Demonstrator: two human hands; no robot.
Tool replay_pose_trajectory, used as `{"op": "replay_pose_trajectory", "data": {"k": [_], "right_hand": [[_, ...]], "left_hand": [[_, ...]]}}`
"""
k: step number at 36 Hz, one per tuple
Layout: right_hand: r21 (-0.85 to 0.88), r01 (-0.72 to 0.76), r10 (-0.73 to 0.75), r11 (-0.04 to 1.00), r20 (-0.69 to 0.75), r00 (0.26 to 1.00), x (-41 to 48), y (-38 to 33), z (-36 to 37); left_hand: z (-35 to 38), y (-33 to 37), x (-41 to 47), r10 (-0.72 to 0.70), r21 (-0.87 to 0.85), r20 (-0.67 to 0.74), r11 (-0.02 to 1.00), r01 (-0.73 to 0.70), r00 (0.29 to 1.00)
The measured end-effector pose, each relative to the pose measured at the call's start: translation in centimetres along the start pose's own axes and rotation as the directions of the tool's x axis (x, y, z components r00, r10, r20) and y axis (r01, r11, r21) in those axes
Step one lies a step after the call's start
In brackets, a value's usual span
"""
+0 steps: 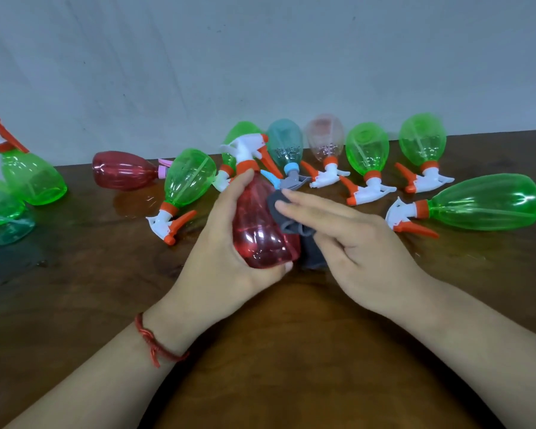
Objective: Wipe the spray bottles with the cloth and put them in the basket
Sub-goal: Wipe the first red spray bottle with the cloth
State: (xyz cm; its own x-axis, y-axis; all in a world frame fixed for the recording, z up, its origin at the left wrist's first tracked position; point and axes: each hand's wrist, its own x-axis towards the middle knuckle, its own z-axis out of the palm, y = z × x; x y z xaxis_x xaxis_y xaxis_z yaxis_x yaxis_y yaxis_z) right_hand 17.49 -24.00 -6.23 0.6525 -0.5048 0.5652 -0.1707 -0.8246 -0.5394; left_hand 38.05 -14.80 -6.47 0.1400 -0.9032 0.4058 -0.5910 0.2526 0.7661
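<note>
Now, in the head view, the left hand is wrapped round the body of the red spray bottle. The bottle's long axis runs near to far, with the base toward the person and the white-and-orange trigger head at the far end. Just to its right, the right hand lays straight fingers over the grey cloth and presses it against the bottle's right flank, the thumb seemingly pinching a fold beneath. The next stroke likely runs along that axis on the right side; no basket is in view.
</note>
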Motion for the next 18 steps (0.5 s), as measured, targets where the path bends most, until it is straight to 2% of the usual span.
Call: {"op": "replay_pose_trajectory", "data": {"k": [5, 9, 12, 15, 18], "right_hand": [[0.183, -0.151, 0.17, 0.971, -0.093, 0.981, 0.23, 0.12, -0.05], [0.299, -0.218, 0.248, 0.929, -0.066, 0.966, 0.23, -0.03, -0.28], [0.225, -0.165, 0.185, 0.96, -0.066, 0.981, 0.01, -0.1, 0.1], [0.115, -0.079, 0.084, 0.99, -0.037, 0.996, -0.21, -0.17, 0.41], [0.065, -0.066, 0.064, 0.996, 0.04, 0.997, -0.35, -0.47, 0.47]], "left_hand": [[0.93, 0.41, -0.47, 0.086, 0.051, 0.109, 0.995, -0.092, 0.99], [1.04, 0.03, -0.52, 0.117, 0.049, 0.137, 0.991, -0.124, 0.984], [1.08, -0.19, -0.55, 0.119, 0.094, 0.075, 0.988, -0.126, 0.99], [1.01, -0.19, -0.43, 0.034, 0.075, -0.013, 0.997, -0.033, 0.999], [0.58, -0.23, -0.18, -0.069, 0.0, -0.086, 0.998, 0.07, 0.994]]}}
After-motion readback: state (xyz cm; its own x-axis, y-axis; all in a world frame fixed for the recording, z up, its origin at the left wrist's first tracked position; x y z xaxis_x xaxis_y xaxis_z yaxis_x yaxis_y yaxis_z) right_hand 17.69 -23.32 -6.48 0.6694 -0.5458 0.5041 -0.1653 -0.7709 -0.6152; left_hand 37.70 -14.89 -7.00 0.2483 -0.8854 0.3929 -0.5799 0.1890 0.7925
